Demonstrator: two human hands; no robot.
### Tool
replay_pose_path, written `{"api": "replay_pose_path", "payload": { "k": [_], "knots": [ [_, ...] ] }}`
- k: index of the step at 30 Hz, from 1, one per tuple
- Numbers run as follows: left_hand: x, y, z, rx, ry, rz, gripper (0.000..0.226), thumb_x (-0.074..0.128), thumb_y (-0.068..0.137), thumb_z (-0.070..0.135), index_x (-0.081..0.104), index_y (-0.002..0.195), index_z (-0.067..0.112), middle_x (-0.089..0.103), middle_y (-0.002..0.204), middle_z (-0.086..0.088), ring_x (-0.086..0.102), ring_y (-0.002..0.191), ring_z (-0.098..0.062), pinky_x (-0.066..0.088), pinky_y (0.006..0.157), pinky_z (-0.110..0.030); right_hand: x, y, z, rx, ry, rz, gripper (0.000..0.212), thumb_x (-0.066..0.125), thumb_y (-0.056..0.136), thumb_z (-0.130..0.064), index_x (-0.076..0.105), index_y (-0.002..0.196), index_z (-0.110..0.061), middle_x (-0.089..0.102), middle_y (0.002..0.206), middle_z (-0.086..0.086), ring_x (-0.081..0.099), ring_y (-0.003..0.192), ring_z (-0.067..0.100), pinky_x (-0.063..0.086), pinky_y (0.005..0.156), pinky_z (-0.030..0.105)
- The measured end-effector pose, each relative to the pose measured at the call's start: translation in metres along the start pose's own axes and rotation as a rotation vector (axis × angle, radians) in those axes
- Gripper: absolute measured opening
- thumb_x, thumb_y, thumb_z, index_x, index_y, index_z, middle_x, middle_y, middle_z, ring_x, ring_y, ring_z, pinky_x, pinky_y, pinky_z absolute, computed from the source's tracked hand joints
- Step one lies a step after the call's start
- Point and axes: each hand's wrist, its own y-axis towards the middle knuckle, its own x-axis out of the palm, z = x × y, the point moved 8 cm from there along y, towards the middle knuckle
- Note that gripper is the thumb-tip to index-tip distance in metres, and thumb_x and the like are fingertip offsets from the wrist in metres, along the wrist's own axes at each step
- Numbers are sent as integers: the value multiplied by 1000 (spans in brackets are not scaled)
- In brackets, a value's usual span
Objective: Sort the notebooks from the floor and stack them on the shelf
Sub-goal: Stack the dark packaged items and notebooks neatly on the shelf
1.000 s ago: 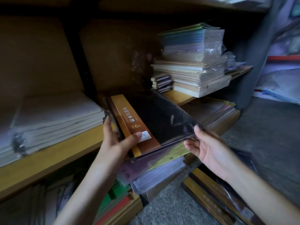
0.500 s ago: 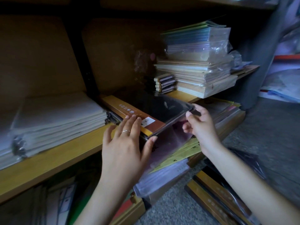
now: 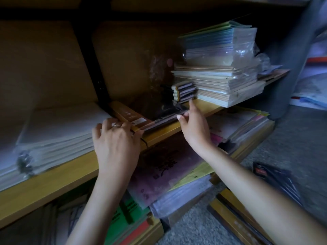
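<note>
Notebook (image 3: 150,114) on shelf (image 3: 53,179), centre frame.
Left hand (image 3: 115,144) clasps its corner; right hand (image 3: 194,128), fingers extended, presses its edge. Recommend squaring flush.

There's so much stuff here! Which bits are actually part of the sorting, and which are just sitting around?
In use: black notebook, left hand, right hand, wooden shelf, floor notebooks.

Lying about: wrapped white stack, tall wrapped stack, small dark booklets, pink folder, green book.
</note>
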Motion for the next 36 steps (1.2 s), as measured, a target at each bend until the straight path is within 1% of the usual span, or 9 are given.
{"api": "replay_pose_path", "payload": {
  "k": [3,5,12,17,20,23,28,32,36],
  "knots": [
    [2,6,-7,-70,-39,47,21,65,83,30,72,87,10,70,93,-11,46,122,-30,14,98,-46,2,1,-12,-143,-37,56,35,59,90,-18,49,124,-19,63,97,-6,60,91,15,35,64,23],
    [3,9,-11,-81,-87,86,8,67,80,20,72,80,14,70,96,-6,43,127,-28,10,101,-46,5,0,-21,-243,-78,56,29,57,88,-8,56,116,-16,63,91,-5,59,89,16,40,69,25],
    [9,13,-12,-62,-167,80,3,65,81,16,65,85,16,70,101,-6,38,136,-20,9,107,-54,15,1,-21,-335,-76,-48,51,47,83,9,55,128,-15,55,101,-1,51,97,17,42,93,33],
    [13,8,-12,6,-126,38,32,73,76,36,61,96,15,71,97,-11,49,127,-22,8,108,-60,21,4,-13,-366,-65,-160,55,43,87,6,47,136,-18,47,106,-7,50,102,14,39,95,33],
    [11,10,-13,-37,-111,39,27,71,79,32,62,100,17,70,100,-7,57,116,-22,6,110,-57,23,1,-14,-431,-190,-159,55,43,89,1,40,140,-20,50,114,-3,44,103,17,33,89,28],
    [11,13,-11,-49,-71,48,25,70,79,33,61,95,16,68,82,-4,64,92,-25,10,110,-53,25,1,-13,-462,-277,-179,54,41,93,-7,34,144,-22,47,122,-3,39,107,19,33,90,31],
    [10,11,-7,-1,-12,70,25,71,77,29,62,93,13,68,76,-6,65,85,-26,16,110,-54,29,0,-7,-388,-275,-337,50,31,101,-26,18,149,-29,36,135,-7,30,120,21,26,101,34],
    [11,0,1,3,-18,11,36,64,81,37,57,105,11,67,101,-10,59,108,-28,14,109,-57,22,-13,-3,-398,-231,-387,54,34,100,-33,14,150,-28,30,144,-9,22,132,17,20,108,35],
    [4,-32,34,152,-120,38,47,60,79,36,53,117,10,52,131,-14,40,131,-32,21,107,-55,-4,-46,12,-463,-124,-227,48,56,90,-17,44,137,-21,43,137,-7,32,128,12,28,105,29]
  ]
}}
